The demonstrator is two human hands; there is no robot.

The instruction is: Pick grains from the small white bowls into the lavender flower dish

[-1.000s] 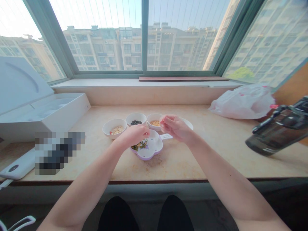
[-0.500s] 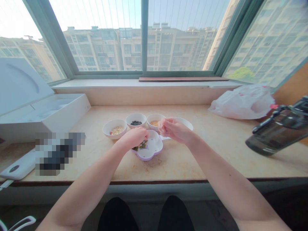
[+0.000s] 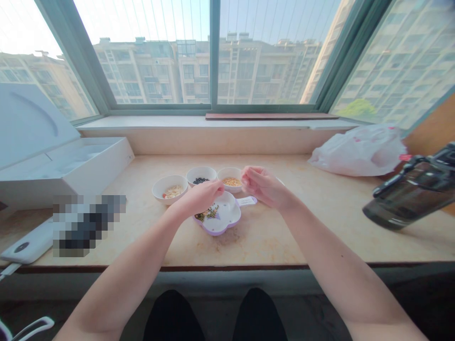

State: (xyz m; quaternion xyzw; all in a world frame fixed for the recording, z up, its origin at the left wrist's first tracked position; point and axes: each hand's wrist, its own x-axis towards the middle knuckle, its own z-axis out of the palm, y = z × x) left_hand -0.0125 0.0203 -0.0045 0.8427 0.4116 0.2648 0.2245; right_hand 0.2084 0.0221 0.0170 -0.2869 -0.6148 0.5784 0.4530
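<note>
My left hand (image 3: 206, 195) hovers over the far rim of a white and lilac flower-shaped dish (image 3: 229, 215), its fingertips pinched together. Mixed green and pale grains (image 3: 209, 214) lie in the left part of that dish. To the right of the dish, above its handle (image 3: 247, 201), my right hand (image 3: 263, 184) is closed with the fingers curled in. Whatever either hand may hold is too small or hidden. Just left of the right hand stands a white bowl of yellow kernels (image 3: 231, 182). A fourth bowl is almost wholly covered by the right hand.
A bowl of black beans (image 3: 201, 180) and a bowl of pale flakes (image 3: 173, 191) stand behind the dish on the left. An open white box (image 3: 95, 166) and a power bank (image 3: 30, 244) lie far left. On the right are a plastic bag (image 3: 359, 150) and a dark bottle (image 3: 405, 199).
My left hand has risen from the grains toward the dish's far rim. My right hand has shifted slightly right, uncovering more of the yellow kernels and the dish's handle.
</note>
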